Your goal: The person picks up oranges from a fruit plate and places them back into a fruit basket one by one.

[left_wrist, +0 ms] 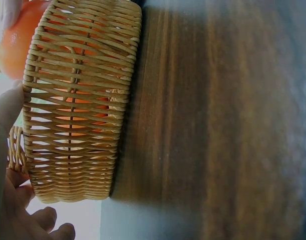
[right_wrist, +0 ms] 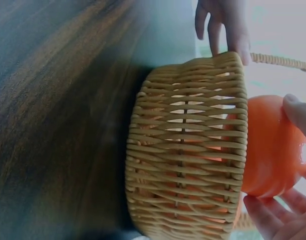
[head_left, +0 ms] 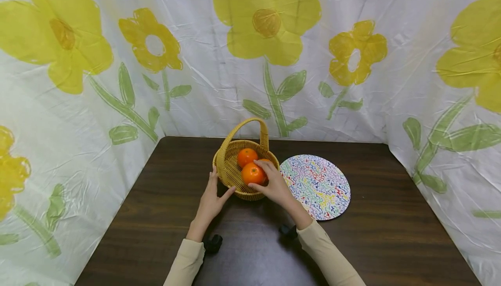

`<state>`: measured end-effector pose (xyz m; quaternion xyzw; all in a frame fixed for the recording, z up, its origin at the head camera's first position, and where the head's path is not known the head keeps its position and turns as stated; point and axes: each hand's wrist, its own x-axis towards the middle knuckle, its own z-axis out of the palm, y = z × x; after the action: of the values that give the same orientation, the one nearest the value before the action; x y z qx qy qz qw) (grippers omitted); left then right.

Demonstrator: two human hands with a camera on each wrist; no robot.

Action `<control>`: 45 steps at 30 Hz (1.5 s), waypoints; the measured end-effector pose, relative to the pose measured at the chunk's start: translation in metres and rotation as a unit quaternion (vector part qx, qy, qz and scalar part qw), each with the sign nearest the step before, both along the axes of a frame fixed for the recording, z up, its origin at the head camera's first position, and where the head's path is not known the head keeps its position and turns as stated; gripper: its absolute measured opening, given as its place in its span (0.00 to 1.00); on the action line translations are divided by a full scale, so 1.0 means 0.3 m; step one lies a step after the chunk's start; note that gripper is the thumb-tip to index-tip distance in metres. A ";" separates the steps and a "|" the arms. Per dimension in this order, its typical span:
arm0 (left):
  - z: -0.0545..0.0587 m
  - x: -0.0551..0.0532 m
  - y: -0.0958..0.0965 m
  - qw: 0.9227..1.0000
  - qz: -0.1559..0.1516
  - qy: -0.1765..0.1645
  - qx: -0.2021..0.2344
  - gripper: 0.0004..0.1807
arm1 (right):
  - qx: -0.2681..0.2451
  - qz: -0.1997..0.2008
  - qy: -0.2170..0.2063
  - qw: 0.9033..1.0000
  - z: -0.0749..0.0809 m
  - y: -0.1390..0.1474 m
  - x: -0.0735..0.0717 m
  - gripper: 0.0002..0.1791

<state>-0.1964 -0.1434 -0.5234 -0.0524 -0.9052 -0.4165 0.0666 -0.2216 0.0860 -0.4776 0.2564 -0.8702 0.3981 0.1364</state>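
A yellow wicker basket with an arched handle stands on the dark table. Several oranges are inside; one orange lies toward the back, and another is partly hidden by my right hand. My left hand holds the basket's near left rim, thumb on the front edge and fingers along the left side. My right hand pinches the front orange between thumb and fingers. In the right wrist view this orange rises above the basket rim; whether it touches the others I cannot tell.
Just right of the basket lies a round, flat mat with a multicoloured squiggle pattern. A white curtain with yellow flowers hangs behind the dark wooden table and along its sides.
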 end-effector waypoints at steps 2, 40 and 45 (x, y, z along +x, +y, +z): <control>0.001 0.002 0.000 1.000 0.001 -0.002 0.002 0.51 | 0.003 0.002 0.002 1.000 -0.002 -0.004 0.000 0.38; -0.004 0.000 -0.002 1.000 -0.005 0.021 -0.002 0.45 | 0.082 0.020 -0.008 0.996 -0.035 -0.066 -0.007 0.38; -0.002 0.000 -0.002 1.000 -0.005 0.022 -0.004 0.44 | 0.083 0.020 -0.001 0.996 -0.040 -0.068 -0.012 0.38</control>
<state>-0.1964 -0.1440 -0.5238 -0.0666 -0.9049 -0.4119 0.0836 -0.2253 0.0655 -0.4895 0.2838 -0.8951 0.3274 0.1057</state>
